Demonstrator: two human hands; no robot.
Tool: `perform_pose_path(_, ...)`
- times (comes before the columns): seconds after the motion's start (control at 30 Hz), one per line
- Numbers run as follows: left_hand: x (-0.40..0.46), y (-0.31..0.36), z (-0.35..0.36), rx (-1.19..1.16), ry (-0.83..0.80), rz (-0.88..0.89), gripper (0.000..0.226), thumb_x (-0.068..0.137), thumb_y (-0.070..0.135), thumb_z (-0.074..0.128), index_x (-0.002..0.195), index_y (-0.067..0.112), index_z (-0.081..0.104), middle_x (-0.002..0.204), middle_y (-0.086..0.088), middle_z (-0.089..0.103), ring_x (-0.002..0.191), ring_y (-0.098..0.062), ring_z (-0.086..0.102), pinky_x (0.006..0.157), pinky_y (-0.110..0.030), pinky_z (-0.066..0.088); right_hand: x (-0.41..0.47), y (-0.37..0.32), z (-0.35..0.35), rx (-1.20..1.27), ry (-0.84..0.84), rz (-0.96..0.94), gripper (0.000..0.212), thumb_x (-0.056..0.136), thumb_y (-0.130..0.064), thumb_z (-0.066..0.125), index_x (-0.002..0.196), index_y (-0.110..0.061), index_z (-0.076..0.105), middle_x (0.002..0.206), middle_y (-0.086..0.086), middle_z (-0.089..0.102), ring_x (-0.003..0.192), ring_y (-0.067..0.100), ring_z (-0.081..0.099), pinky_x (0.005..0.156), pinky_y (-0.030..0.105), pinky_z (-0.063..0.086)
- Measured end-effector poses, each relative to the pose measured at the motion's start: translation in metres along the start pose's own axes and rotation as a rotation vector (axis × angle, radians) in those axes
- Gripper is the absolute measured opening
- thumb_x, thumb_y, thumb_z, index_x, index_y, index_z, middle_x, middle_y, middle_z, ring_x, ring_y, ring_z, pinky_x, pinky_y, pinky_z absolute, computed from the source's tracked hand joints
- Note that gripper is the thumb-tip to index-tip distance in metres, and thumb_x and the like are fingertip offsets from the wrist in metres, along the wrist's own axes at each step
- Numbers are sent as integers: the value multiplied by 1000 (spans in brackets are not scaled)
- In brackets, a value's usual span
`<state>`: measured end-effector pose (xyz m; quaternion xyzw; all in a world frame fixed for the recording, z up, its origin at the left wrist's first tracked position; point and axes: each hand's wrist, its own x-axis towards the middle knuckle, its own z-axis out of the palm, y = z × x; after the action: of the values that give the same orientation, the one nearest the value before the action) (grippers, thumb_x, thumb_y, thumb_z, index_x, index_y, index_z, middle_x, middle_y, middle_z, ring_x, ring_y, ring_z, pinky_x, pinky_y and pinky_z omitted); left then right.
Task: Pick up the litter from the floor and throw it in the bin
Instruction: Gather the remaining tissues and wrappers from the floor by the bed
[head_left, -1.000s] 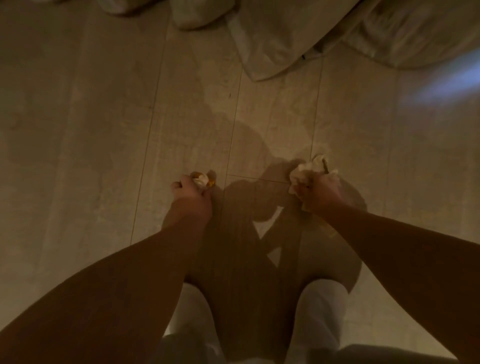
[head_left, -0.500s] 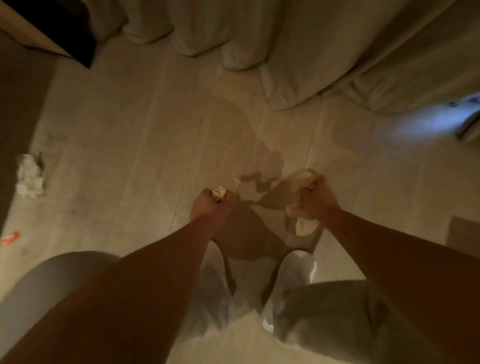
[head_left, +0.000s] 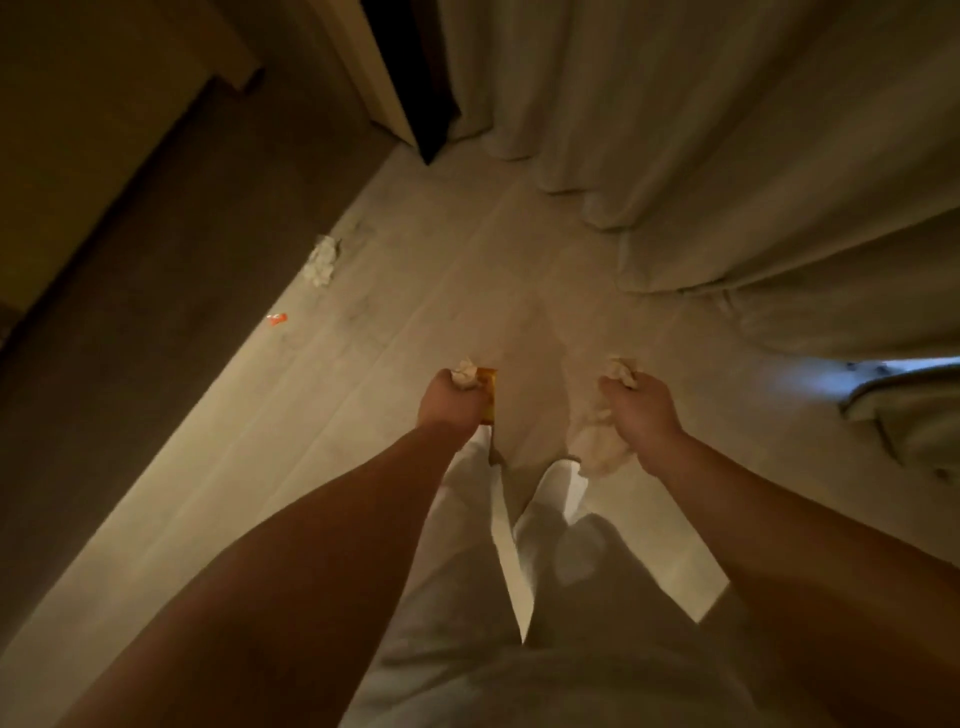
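My left hand (head_left: 451, 402) is closed on a small crumpled tissue (head_left: 464, 375) and an orange wrapper (head_left: 488, 395). A larger wad of crumpled white tissue (head_left: 600, 447) is gripped in my right hand (head_left: 641, 410), with part of it hanging below the fist. Both hands are held out in front of me above my legs in light trousers. On the pale floor at the left lies another crumpled tissue (head_left: 323, 261), and nearer to me a small orange scrap (head_left: 277, 319). No bin is in view.
Long beige curtains (head_left: 727, 156) hang along the far and right side, their hems on the floor. A dark rug or floor strip (head_left: 156, 291) runs along the left. A pale panel edge (head_left: 384, 78) with a dark gap beside it stands at the top.
I have risen from a crouch and the view has swung left. The tissue and the orange scrap on the floor came into sight. Both hands still hold their litter.
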<state>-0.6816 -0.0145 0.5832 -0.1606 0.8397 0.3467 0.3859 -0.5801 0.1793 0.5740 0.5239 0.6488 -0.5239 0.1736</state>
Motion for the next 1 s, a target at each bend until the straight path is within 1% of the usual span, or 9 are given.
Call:
perform_pose_path(0.1,-37,-11,-27,-189,-12,-45,19,88,23,58,72,12,58,68,-11,60,45,-22,48,40,-24,37,-36,-20,12,-14,-66,-68,23,90,-24,57,96,-7,71,99,18,74,85,32,71,78,41,56)
perform_pose_path(0.17,-53,-26,-43,-338,4,-112,23,87,23,61,66,11,60,60,-9,56,43,-21,45,40,-23,35,-53,-30,24,-31,-94,-101,21,89,-19,59,92,-1,71,94,23,72,75,28,66,71,36,51)
perform_pose_path(0.27,-66,-49,-69,-476,45,-164,27,85,29,66,64,13,60,56,-6,55,46,-20,47,46,-24,37,-72,-46,45,-54,-140,-138,25,85,-19,62,93,4,69,98,30,72,76,30,66,69,37,51)
perform_pose_path(0.4,-64,-77,-110,-599,124,-239,30,80,41,73,79,12,64,65,-7,56,53,-20,51,54,-28,41,-86,-77,80,-95,-179,-201,9,85,-20,66,82,-13,70,92,21,73,85,38,71,73,42,56)
perform_pose_path(0.53,-39,-104,-158,-705,196,-289,57,72,44,78,112,7,63,76,-6,58,64,-21,55,61,-29,44,-86,-112,130,-123,-225,-246,16,84,-21,69,94,-9,73,91,15,75,78,30,71,70,37,56)
perform_pose_path(0.63,-7,-124,-202,-687,211,-312,48,79,37,71,112,3,63,76,-11,56,58,-24,52,53,-27,40,-83,-142,182,-117,-245,-218,17,79,-26,71,92,-14,72,95,15,77,83,32,75,78,47,62)
perform_pose_path(0.7,20,-135,-237,-660,199,-321,39,83,33,62,101,-2,61,75,-14,54,54,-25,49,48,-26,38,-76,-164,221,-105,-233,-212,28,73,-30,72,96,-14,73,97,16,77,87,35,75,80,52,62)
perform_pose_path(0.83,71,-153,-312,-567,137,-332,23,89,24,51,78,4,54,68,-13,55,52,-26,50,48,-25,37,-70,-203,303,-121,-220,-206,29,82,-21,71,107,-5,72,97,15,74,81,29,72,70,35,57)
perform_pose_path(1.0,127,-171,-388,-470,54,-316,17,95,24,46,88,11,54,71,-12,66,61,-26,64,57,-30,46,-63,-232,387,-128,-203,-164,33,83,-25,74,107,-3,70,103,21,73,91,34,70,80,41,56)
